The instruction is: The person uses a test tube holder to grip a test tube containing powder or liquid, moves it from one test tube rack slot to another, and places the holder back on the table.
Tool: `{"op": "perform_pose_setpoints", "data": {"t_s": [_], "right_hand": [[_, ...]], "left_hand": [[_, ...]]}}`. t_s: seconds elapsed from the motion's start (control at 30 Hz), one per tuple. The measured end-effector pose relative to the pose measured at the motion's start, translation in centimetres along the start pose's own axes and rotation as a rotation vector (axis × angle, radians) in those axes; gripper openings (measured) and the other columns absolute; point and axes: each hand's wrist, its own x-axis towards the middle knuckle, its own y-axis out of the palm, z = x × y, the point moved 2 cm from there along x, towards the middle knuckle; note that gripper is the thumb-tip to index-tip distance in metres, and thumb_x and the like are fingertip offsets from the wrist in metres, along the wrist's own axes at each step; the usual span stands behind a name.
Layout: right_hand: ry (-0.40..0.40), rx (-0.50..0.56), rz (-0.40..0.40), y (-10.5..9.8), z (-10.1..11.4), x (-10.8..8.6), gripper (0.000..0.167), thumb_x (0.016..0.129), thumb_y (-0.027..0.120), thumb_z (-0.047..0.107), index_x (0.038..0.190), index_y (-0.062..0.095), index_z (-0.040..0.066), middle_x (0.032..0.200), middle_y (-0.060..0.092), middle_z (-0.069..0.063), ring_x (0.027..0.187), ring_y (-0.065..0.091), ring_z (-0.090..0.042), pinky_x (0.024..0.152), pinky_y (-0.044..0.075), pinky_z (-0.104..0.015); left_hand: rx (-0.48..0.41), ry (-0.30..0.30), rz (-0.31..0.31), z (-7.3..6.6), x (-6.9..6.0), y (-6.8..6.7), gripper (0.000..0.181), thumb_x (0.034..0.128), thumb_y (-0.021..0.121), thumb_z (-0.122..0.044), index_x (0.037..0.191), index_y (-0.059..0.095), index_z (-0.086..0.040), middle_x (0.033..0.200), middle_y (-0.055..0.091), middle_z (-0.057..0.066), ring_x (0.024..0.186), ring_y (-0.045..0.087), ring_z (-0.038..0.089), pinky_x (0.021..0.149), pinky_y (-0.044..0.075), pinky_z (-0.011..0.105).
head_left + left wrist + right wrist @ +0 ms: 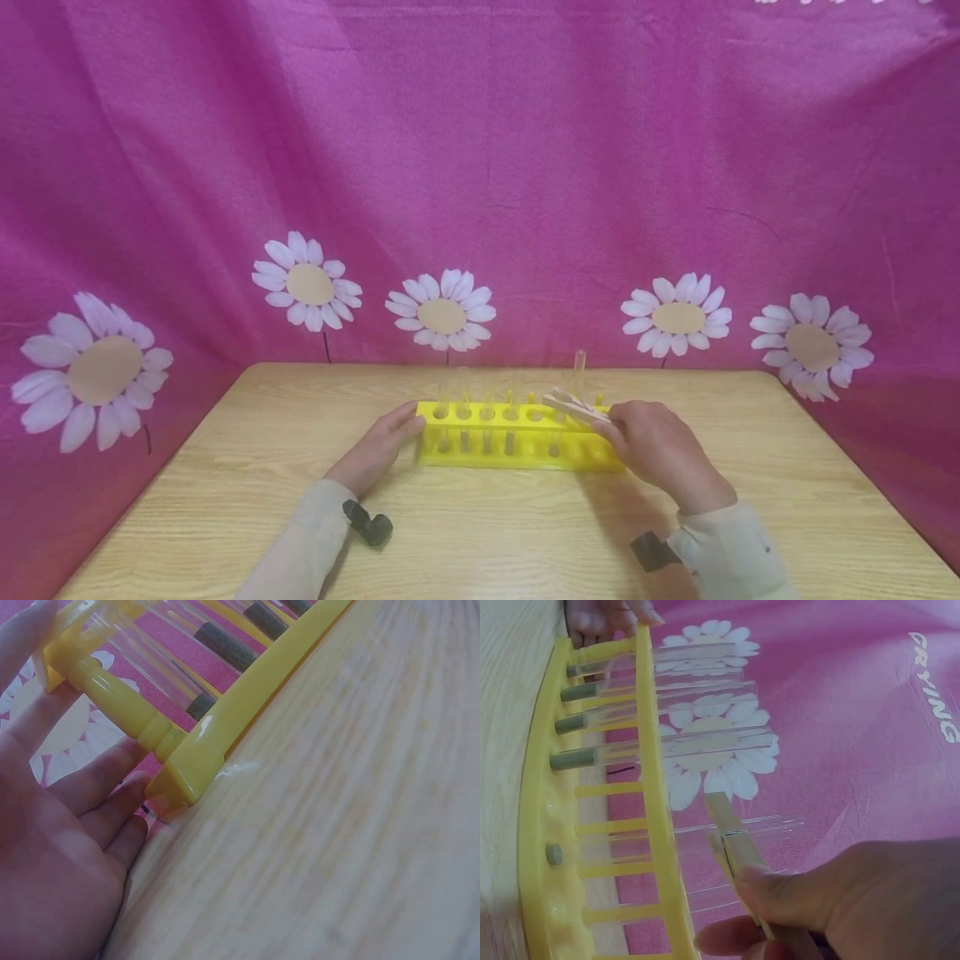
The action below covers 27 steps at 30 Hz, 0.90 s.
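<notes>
Yellow plastic sits between the thumb and fingers of the left hand [378,446], which holds the near-left end of a test tube rack [517,425]. The right hand [663,454] grips a wooden test tube clamp [731,829], its thumb laid along the side and the fingers curled beneath. A metal spring wire crosses the clamp, whose tip angles leftward over the rack. Just beside it a clear glass tube [579,367] rises above the upper plate; whether the clamp's jaws touch the glass, I cannot tell.

The rack stands upright on the tabletop [480,542], lengthwise between the two hands, with round holes along its upper plate. Four test tubes [712,741] stand side by side towards its left end, each with grey-green material [574,759] at the bottom, filled to differing depths. A smaller grey-green plug [553,855] shows lower down the row, set apart from those four.

Pale sleeves [738,550] cover the forearms, and a black device [367,525] is worn at each wrist. Behind the wood-grained surface hangs a magenta cloth [480,167] printed with white daisies [309,283]. White capitals on it read "CRYING" [934,688] in the right wrist view, turned sideways; in the head view, the lettering at the top edge is cut off and illegible.
</notes>
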Motion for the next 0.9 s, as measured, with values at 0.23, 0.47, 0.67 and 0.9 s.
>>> {"op": "perform_pose_setpoints", "data": {"t_s": [0.23, 0.47, 0.67, 0.9], "right_hand": [[-0.007, 0.012, -0.050, -0.39, 0.05, -0.02, 0.030, 0.094, 0.064, 0.025, 0.068, 0.057, 0.012, 0.056, 0.041, 0.000, 0.052, 0.038, -0.016, 0.050, 0.034, -0.028], [-0.007, 0.031, -0.112, -0.55, 0.14, -0.01, 0.029, 0.093, 0.064, 0.024, 0.069, 0.054, 0.012, 0.057, 0.042, 0.000, 0.053, 0.038, -0.016, 0.049, 0.033, -0.029], [0.001, 0.050, -0.147, -0.50, 0.22, 0.19, 0.023, 0.093, 0.065, 0.021, 0.074, 0.057, 0.011, 0.058, 0.043, -0.001, 0.053, 0.039, -0.017, 0.050, 0.035, -0.029], [-0.002, 0.081, -0.220, -0.52, 0.18, 0.32, 0.027, 0.093, 0.064, 0.023, 0.072, 0.055, 0.011, 0.056, 0.042, -0.001, 0.051, 0.039, -0.017, 0.048, 0.035, -0.029]], "left_hand": [[0.008, 0.005, -0.001, -0.13, -0.07, 0.00, 0.076, 0.0927, 0.050, -0.060, 0.150, 0.034, -0.013, 0.155, 0.031, 0.008, 0.145, 0.016, 0.030, 0.117, 0.008, 0.054], [0.005, 0.002, -0.001, -0.09, -0.05, 0.05, 0.075, 0.0930, 0.049, -0.060, 0.150, 0.034, -0.013, 0.155, 0.031, 0.008, 0.145, 0.017, 0.029, 0.117, 0.009, 0.054], [0.010, 0.002, -0.005, -0.03, -0.07, 0.01, 0.076, 0.0927, 0.049, -0.060, 0.150, 0.034, -0.013, 0.155, 0.031, 0.008, 0.145, 0.017, 0.030, 0.117, 0.009, 0.054], [0.009, -0.002, -0.006, -0.03, -0.14, 0.01, 0.075, 0.0927, 0.049, -0.060, 0.150, 0.034, -0.014, 0.155, 0.031, 0.008, 0.145, 0.017, 0.029, 0.117, 0.009, 0.054]]}}
